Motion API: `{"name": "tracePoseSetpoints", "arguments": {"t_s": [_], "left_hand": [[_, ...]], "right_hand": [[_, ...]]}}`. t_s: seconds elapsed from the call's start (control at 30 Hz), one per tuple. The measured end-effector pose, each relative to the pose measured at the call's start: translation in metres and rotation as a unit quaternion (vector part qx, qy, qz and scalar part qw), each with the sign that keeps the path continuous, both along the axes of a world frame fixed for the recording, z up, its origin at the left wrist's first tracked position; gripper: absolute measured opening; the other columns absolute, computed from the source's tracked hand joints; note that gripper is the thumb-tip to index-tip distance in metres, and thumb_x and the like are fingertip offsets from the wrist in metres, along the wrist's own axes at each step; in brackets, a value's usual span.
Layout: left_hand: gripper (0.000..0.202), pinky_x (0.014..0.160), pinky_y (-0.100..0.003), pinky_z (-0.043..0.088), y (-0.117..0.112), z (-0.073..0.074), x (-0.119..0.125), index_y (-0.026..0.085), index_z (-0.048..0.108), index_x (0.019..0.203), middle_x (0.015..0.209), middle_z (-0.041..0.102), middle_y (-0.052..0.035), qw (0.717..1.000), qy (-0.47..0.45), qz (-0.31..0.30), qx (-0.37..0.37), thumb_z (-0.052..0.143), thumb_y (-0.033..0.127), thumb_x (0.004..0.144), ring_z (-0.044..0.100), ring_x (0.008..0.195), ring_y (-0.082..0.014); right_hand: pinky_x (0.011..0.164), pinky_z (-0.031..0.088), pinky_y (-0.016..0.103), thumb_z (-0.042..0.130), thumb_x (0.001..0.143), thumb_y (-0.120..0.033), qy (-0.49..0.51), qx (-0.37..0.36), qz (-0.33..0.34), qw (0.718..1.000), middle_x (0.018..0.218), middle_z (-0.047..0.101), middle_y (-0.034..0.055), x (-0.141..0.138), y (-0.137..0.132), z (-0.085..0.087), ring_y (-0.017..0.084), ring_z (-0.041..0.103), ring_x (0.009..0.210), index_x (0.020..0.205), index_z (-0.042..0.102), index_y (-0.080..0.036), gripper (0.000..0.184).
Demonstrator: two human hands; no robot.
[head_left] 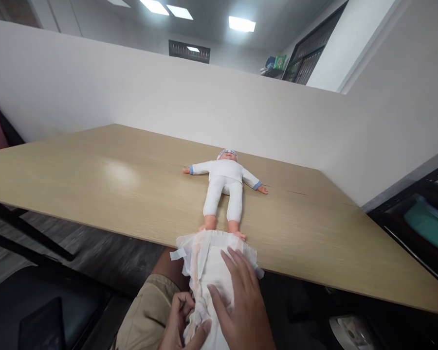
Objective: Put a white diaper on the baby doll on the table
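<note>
A white disposable diaper [217,262] lies unfolded over the table's near edge and down toward my lap, its tape tab showing at the far left corner. My left hand [184,316] is closed on the diaper's left side, its thumb over the ruffled edge. Across the diaper's right half rests my right hand [243,296], fingers stretched out flat. Just beyond the diaper, a baby doll [225,182] in a white outfit with blue cuffs lies on its back, arms spread and feet toward me.
The wooden table [131,194] meets a white partition [204,107] at its far side. A dark chair [40,311] stands at the lower left. At the right is a black rack [405,233] with a green item [428,223] on it. A plastic-wrapped item [352,333] sits below the table.
</note>
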State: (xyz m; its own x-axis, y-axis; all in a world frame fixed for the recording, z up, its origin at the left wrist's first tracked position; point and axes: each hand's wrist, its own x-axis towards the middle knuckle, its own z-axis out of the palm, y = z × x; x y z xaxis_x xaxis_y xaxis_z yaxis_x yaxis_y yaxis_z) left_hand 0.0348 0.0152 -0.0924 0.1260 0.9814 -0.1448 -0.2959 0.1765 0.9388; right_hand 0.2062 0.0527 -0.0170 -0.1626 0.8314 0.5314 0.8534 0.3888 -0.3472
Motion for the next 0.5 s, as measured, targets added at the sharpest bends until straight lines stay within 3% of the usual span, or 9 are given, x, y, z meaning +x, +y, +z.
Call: {"name": "tracePoseSetpoints", "arguments": {"t_s": [0.1, 0.2, 0.3, 0.37, 0.43, 0.5], "left_hand": [[0.056, 0.080, -0.027, 0.047, -0.002, -0.007, -0.003, 0.029, 0.043, 0.111, 0.105, 0.057, -0.0004, 0.997, 0.054, -0.021, 0.048, 0.075, 0.071, 0.095, 0.058, 0.090, -0.0172], [0.055, 0.083, -0.028, 0.047, 0.002, 0.003, -0.021, 0.031, 0.039, 0.131, 0.118, 0.061, -0.0034, 0.983, 0.133, -0.084, 0.094, 0.069, 0.066, 0.102, 0.060, 0.094, -0.0177], [0.052, 0.083, -0.030, 0.048, 0.023, 0.037, -0.054, 0.031, 0.038, 0.144, 0.123, 0.068, -0.0047, 0.939, 0.257, -0.184, 0.132, 0.064, 0.057, 0.107, 0.064, 0.095, -0.0196], [0.038, 0.090, -0.033, 0.049, 0.048, 0.067, -0.077, 0.029, 0.049, 0.140, 0.121, 0.072, -0.0051, 0.883, 0.354, -0.240, 0.194, 0.059, 0.051, 0.110, 0.067, 0.102, -0.0233], [0.025, 0.097, -0.039, 0.048, 0.079, 0.095, -0.094, 0.027, 0.060, 0.127, 0.117, 0.072, -0.0056, 0.809, 0.456, -0.239, 0.284, 0.056, 0.045, 0.112, 0.066, 0.107, -0.0266], [0.022, 0.094, -0.039, 0.050, 0.114, 0.116, -0.103, 0.024, 0.064, 0.117, 0.109, 0.071, -0.0054, 0.769, 0.494, -0.215, 0.345, 0.053, 0.043, 0.113, 0.066, 0.100, -0.0258]], "right_hand": [[0.132, 0.043, 0.059, 0.059, 0.110, -0.039, -0.064, -0.055, 0.026, 0.996, 0.178, 0.042, 0.0091, -0.011, 0.029, 0.002, 0.033, 0.037, 0.166, 0.173, 0.039, -0.027, 0.067], [0.134, 0.041, 0.060, 0.057, 0.112, -0.040, -0.088, -0.081, 0.023, 0.993, 0.180, 0.038, 0.0091, -0.015, 0.045, -0.009, 0.032, 0.034, 0.168, 0.175, 0.037, -0.025, 0.067], [0.135, 0.039, 0.061, 0.052, 0.113, -0.040, -0.092, -0.082, 0.013, 0.992, 0.182, 0.034, 0.0073, -0.015, 0.048, -0.018, 0.031, 0.032, 0.169, 0.175, 0.036, -0.027, 0.066], [0.135, 0.038, 0.061, 0.051, 0.114, -0.039, -0.091, -0.076, 0.010, 0.993, 0.182, 0.034, 0.0070, -0.015, 0.048, -0.020, 0.031, 0.033, 0.169, 0.176, 0.036, -0.027, 0.065], [0.134, 0.040, 0.060, 0.051, 0.114, -0.040, -0.089, -0.068, 0.010, 0.994, 0.181, 0.036, 0.0074, -0.016, 0.047, -0.019, 0.031, 0.034, 0.168, 0.176, 0.036, -0.028, 0.065], [0.134, 0.041, 0.060, 0.053, 0.113, -0.040, -0.088, -0.063, 0.012, 0.994, 0.180, 0.038, 0.0077, -0.016, 0.048, -0.018, 0.032, 0.036, 0.167, 0.175, 0.037, -0.028, 0.065]]}}
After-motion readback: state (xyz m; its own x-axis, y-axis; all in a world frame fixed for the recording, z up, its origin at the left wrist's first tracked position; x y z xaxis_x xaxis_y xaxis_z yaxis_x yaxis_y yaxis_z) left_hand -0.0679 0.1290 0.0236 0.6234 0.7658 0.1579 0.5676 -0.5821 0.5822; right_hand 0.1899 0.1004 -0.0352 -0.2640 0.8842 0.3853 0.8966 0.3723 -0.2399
